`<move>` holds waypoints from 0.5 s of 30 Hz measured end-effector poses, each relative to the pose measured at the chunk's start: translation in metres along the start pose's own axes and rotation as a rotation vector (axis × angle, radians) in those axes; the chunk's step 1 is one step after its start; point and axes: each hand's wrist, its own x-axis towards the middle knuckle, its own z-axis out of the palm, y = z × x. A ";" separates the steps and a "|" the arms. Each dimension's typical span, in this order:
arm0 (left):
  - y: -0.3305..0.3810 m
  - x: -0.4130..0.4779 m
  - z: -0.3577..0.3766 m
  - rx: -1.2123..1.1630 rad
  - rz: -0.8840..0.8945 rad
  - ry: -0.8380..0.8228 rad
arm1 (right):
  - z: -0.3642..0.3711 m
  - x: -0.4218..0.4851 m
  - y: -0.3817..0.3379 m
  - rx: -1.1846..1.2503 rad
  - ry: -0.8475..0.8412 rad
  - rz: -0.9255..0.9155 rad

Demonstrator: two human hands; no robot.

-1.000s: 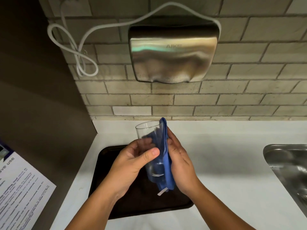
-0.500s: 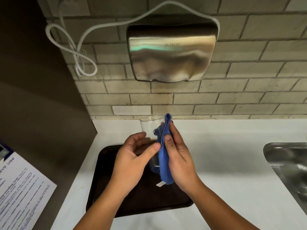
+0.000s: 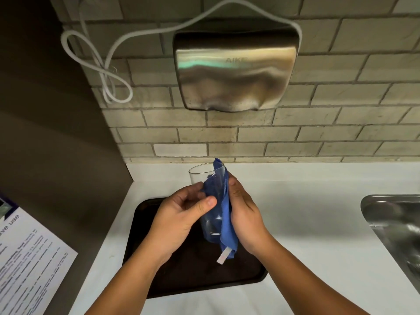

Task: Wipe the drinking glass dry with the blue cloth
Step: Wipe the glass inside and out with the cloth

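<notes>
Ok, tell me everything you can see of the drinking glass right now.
The drinking glass is a tall, clear, straight-sided tumbler, apparently glass, held above the dark tray with its open rim tilted away towards the wall. The left hand grips its near side, thumb across the front. The blue cloth covers its right side, pressed on by the right hand. No chips or drops are discernible.

- The drinking glass (image 3: 201, 176) is showing as clear, smooth glass.
- The blue cloth (image 3: 226, 214) is looking soft and matt.
- The hand dryer (image 3: 235, 71) is gleaming as brushed metal.
- The tray (image 3: 197, 269) is appearing dark and matt.
- The sink (image 3: 395, 223) is shining as steel.
</notes>
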 end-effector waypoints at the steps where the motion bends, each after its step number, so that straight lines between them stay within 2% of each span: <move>1: 0.000 0.000 0.001 0.047 0.016 -0.002 | 0.000 0.000 0.001 -0.002 -0.010 0.003; 5: -0.002 0.004 0.001 0.212 0.019 -0.005 | 0.003 0.001 0.001 -0.075 -0.015 -0.052; 7: -0.005 0.009 0.000 0.209 -0.007 -0.003 | 0.000 0.004 0.005 -0.089 -0.023 -0.033; 11: -0.012 0.012 0.001 0.117 -0.001 0.007 | -0.009 0.011 0.012 -0.133 -0.021 0.117; 15: -0.016 0.016 -0.001 0.027 0.072 0.036 | -0.018 0.018 0.019 -0.007 0.017 0.280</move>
